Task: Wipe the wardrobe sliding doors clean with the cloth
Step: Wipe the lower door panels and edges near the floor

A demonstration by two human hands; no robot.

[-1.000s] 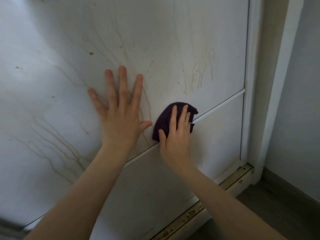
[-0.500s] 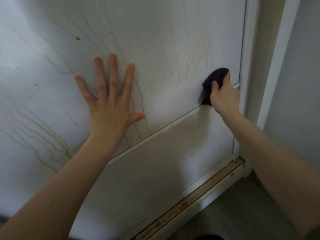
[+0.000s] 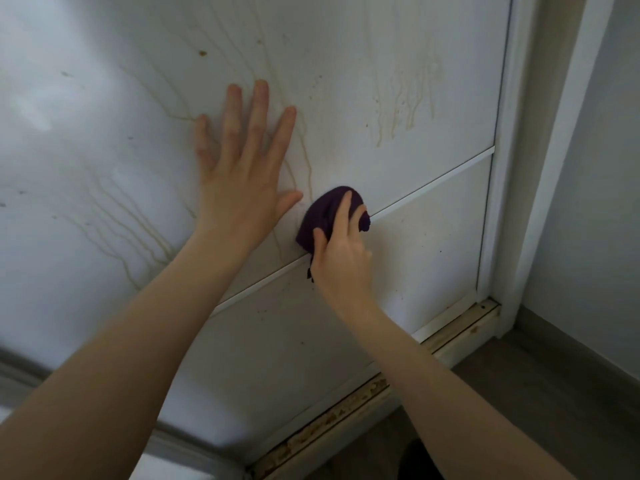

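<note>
The white wardrobe sliding door (image 3: pixel 398 57) fills the view, streaked with brownish drip marks and specks. My left hand (image 3: pixel 242 188) lies flat on the upper panel with its fingers spread. Just to its right, my right hand (image 3: pixel 343 258) holds a dark purple cloth (image 3: pixel 323 213) against the door, on the thin horizontal strip (image 3: pixel 443 180) that divides the upper and lower panels. The forefinger lies over the cloth, the thumb is at its left edge, and the cloth bunches around the other fingers. A corner of the cloth hangs below the palm.
A dirty floor track (image 3: pixel 346 410) runs along the door's foot. The door's white upright frame (image 3: pixel 498 202) stands at the right, with a grey wall (image 3: pixel 606 168) and dark floor (image 3: pixel 554 393) beyond. A grey curved edge (image 3: pixel 194 452) shows at the bottom left.
My right hand has swept the cloth back left along the dividing strip, from the door's right edge to beside my left thumb. My left hand stays flat on the panel.
</note>
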